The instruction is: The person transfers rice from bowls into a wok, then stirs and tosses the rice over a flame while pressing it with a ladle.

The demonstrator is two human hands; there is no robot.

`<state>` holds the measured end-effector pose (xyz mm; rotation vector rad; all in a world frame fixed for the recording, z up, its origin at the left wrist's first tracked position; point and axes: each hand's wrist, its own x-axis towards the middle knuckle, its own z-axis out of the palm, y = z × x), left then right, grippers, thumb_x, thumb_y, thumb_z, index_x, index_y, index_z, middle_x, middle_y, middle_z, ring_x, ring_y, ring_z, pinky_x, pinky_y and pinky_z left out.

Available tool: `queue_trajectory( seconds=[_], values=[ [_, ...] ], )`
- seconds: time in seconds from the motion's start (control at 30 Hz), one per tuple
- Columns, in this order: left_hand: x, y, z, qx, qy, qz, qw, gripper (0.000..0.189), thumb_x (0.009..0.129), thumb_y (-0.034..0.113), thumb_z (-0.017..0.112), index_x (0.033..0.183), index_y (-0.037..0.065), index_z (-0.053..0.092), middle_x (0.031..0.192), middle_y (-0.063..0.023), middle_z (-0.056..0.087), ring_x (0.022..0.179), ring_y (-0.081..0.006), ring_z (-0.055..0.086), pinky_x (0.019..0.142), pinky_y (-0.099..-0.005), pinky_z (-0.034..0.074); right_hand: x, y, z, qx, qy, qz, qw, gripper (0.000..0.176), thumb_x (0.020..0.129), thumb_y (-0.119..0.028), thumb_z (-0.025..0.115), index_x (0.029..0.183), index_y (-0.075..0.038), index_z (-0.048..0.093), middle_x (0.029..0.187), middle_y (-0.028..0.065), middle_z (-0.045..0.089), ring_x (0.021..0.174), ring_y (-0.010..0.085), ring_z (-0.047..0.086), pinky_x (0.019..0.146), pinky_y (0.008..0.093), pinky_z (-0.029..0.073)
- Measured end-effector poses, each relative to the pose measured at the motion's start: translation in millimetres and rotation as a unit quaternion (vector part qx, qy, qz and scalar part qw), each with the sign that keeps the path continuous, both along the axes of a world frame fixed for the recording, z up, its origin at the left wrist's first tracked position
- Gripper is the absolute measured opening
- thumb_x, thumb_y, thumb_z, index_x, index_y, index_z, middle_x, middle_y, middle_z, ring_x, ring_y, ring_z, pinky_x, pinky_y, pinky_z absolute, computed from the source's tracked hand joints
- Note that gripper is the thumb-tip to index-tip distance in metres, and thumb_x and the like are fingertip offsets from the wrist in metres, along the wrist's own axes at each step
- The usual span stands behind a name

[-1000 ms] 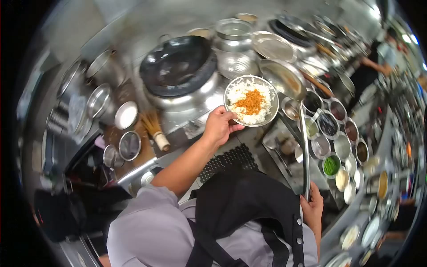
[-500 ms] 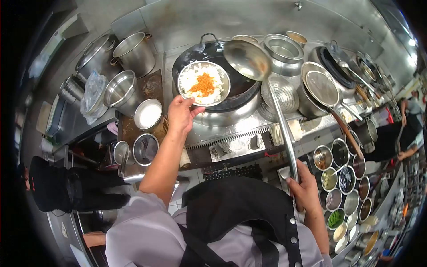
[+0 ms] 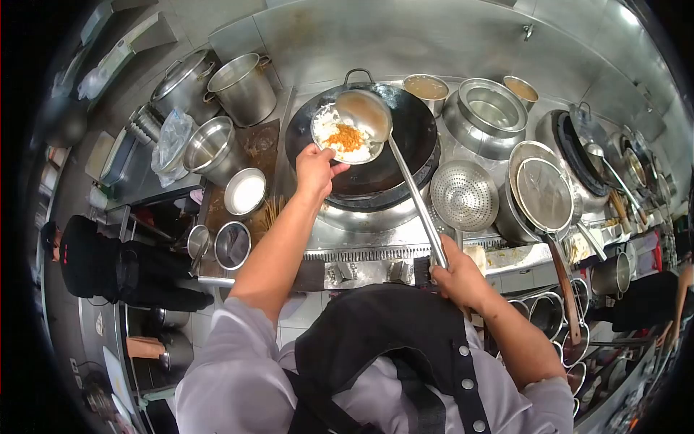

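A small metal bowl [image 3: 367, 160] of white, rice-like food with an orange heap [image 3: 345, 137] is gripped at its near rim by my left hand [image 3: 316, 173]. It hangs over the left part of a black wok [image 3: 405, 163] on the stove. My right hand [image 3: 461, 275] is closed round the handle of a long steel ladle [image 3: 418, 184]. The ladle's round head overlaps the bowl's far right side and hides part of the food.
Right of the wok lie a perforated skimmer [image 3: 464, 195] and a fine strainer [image 3: 546, 194] over a pot. A bowl of white contents [image 3: 246, 192] stands left, near steel pots [image 3: 242, 90]. A person in black [image 3: 94, 257] stands further left; another is at right.
The ladle head has swung left from over the wok's right side to above the bowl. My right hand has moved up and left. The view has shifted too.
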<state>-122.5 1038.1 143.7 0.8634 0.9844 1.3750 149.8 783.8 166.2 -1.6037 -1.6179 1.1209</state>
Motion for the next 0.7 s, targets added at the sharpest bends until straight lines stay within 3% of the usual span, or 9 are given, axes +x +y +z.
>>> queue_trajectory(
  seconds=[0.03, 0.07, 0.23, 0.3, 0.5, 0.57, 0.63, 0.67, 0.7],
  values=[
    [4.9, 9.4, -4.6, -0.003, 0.004, 0.004, 1.000, 0.007, 0.094, -0.006, 0.056, 0.093, 0.001, 0.057, 0.104, -0.0171, 0.067, 0.089, -0.0282, 0.071, 0.067, -0.0410, 0.067, 4.7, 7.0, 7.3, -0.143, 0.134, -0.002, 0.981, 0.059, 0.092, -0.006, 0.060, 0.147, -0.003, 0.039, 0.071, 0.0122, 0.062, 0.054, 0.0251, 0.061, 0.053, 0.0389, 0.052],
    [8.6, 18.8, -8.2, -0.009, 0.035, 0.013, 0.999, 0.007, 0.094, -0.006, 0.056, 0.094, 0.001, 0.057, 0.105, -0.0170, 0.067, 0.089, -0.0280, 0.071, 0.067, -0.0410, 0.067, 9.7, 11.3, 1.8, -0.173, 0.230, 0.003, 0.958, 0.056, 0.092, -0.003, 0.057, 0.145, -0.005, 0.041, 0.067, 0.0012, 0.050, 0.049, 0.0105, 0.049, 0.045, 0.0291, 0.044],
    [27.1, 34.3, -14.3, -0.037, 0.105, 0.025, 0.993, 0.008, 0.092, -0.007, 0.057, 0.096, 0.001, 0.057, 0.104, -0.0141, 0.067, 0.091, -0.0260, 0.071, 0.067, -0.0401, 0.067, 28.2, 27.8, 8.0, -0.212, 0.236, 0.044, 0.947, 0.056, 0.092, -0.001, 0.056, 0.146, -0.007, 0.041, 0.067, 0.0020, 0.051, 0.048, 0.0128, 0.049, 0.044, 0.0301, 0.044],
    [33.5, 37.8, -11.3, -0.042, 0.136, 0.016, 0.990, 0.008, 0.093, -0.006, 0.058, 0.097, 0.001, 0.058, 0.103, -0.0132, 0.067, 0.092, -0.0253, 0.071, 0.068, -0.0404, 0.067, 29.9, 32.6, 16.3, -0.285, 0.361, 0.034, 0.887, 0.058, 0.092, -0.002, 0.057, 0.146, -0.010, 0.039, 0.068, 0.0017, 0.050, 0.048, 0.0131, 0.050, 0.045, 0.0309, 0.045],
    [32.9, 51.8, -13.9, -0.066, 0.169, -0.049, 0.982, 0.013, 0.093, -0.004, 0.061, 0.105, 0.000, 0.061, 0.104, -0.0103, 0.067, 0.093, -0.0231, 0.070, 0.074, -0.0424, 0.067, 17.3, 32.0, 22.7, -0.326, 0.492, 0.039, 0.806, 0.056, 0.093, -0.003, 0.058, 0.144, -0.014, 0.037, 0.069, 0.0022, 0.049, 0.048, 0.0146, 0.050, 0.044, 0.0330, 0.045],
    [27.1, 55.1, -15.2, -0.071, 0.167, -0.073, 0.981, 0.014, 0.093, -0.003, 0.061, 0.107, 0.000, 0.062, 0.105, -0.0100, 0.068, 0.094, -0.0230, 0.071, 0.076, -0.0430, 0.066, 14.7, 33.3, 23.2, -0.334, 0.589, 0.042, 0.734, 0.054, 0.094, -0.003, 0.058, 0.143, -0.014, 0.038, 0.070, 0.0025, 0.049, 0.048, 0.0151, 0.050, 0.044, 0.0328, 0.044],
    [19.2, 58.1, -18.6, -0.070, 0.120, -0.092, 0.986, 0.012, 0.095, -0.002, 0.062, 0.107, 0.000, 0.062, 0.108, -0.0114, 0.069, 0.096, -0.0238, 0.071, 0.076, -0.0417, 0.066, 13.2, 36.1, 25.7, -0.330, 0.608, 0.027, 0.721, 0.049, 0.096, -0.004, 0.058, 0.141, -0.014, 0.042, 0.069, 0.0016, 0.048, 0.048, 0.0132, 0.047, 0.044, 0.0312, 0.042],
    [12.5, 59.9, -19.9, -0.067, 0.089, -0.109, 0.988, 0.014, 0.096, -0.003, 0.060, 0.110, -0.003, 0.059, 0.111, -0.0172, 0.068, 0.098, -0.0333, 0.072, 0.075, -0.0407, 0.067, 13.6, 39.3, 21.3, -0.342, 0.663, 0.030, 0.665, 0.045, 0.097, -0.006, 0.058, 0.139, -0.014, 0.045, 0.069, 0.0007, 0.047, 0.048, 0.0119, 0.046, 0.045, 0.0301, 0.042],
    [4.0, 61.2, -23.4, -0.070, 0.088, -0.113, 0.987, 0.014, 0.096, -0.003, 0.060, 0.110, -0.003, 0.059, 0.111, -0.0172, 0.068, 0.098, -0.0333, 0.072, 0.075, -0.0407, 0.067, 13.1, 41.3, 17.0, -0.352, 0.714, 0.033, 0.604, 0.042, 0.098, -0.008, 0.057, 0.138, -0.013, 0.048, 0.069, -0.0002, 0.046, 0.048, 0.0107, 0.044, 0.045, 0.0291, 0.041]
  ],
)
